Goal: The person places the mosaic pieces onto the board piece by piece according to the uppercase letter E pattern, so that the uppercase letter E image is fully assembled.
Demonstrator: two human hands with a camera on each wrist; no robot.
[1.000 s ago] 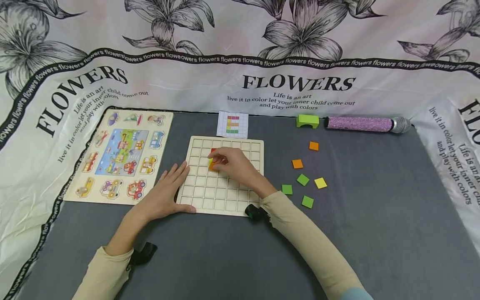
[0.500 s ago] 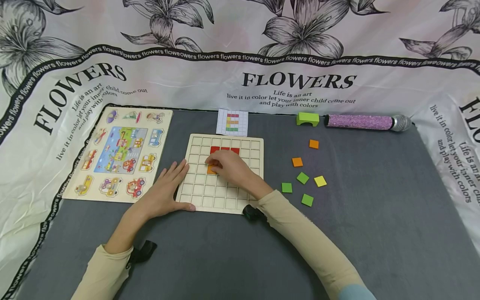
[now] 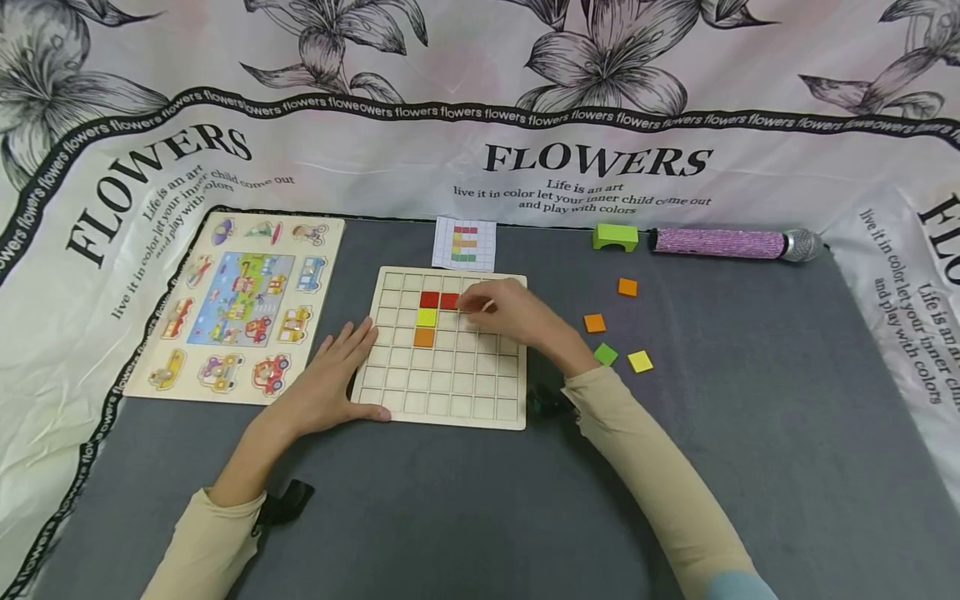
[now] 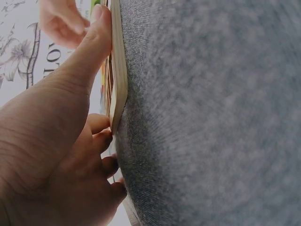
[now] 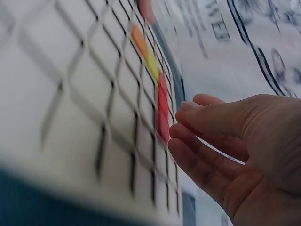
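Note:
A wooden grid board (image 3: pixel 442 379) lies on the grey cloth. In it sit red tiles (image 3: pixel 429 299) in a row, with a yellow tile (image 3: pixel 426 317) and an orange tile (image 3: pixel 423 337) below the leftmost one. My left hand (image 3: pixel 326 387) rests against the board's left side, fingers extended, its thumb at the near left corner. Over the upper right of the grid hovers my right hand (image 3: pixel 513 312), fingers loosely bent and holding nothing. It hides the right end of the red row in the head view; the red tiles (image 5: pixel 162 106) show near its fingertips in the right wrist view.
Loose orange (image 3: pixel 594 323), green (image 3: pixel 606 354) and yellow (image 3: pixel 640 362) tiles lie right of the board. Behind are a pattern card (image 3: pixel 486 246), a green arch block (image 3: pixel 615 237) and a microphone (image 3: pixel 720 245). A picture puzzle (image 3: pixel 176 350) lies left.
My right hand has left the yellow and orange tiles and moved right across the board, uncovering them. The right forearm now covers some green tiles. My left hand has stayed in place.

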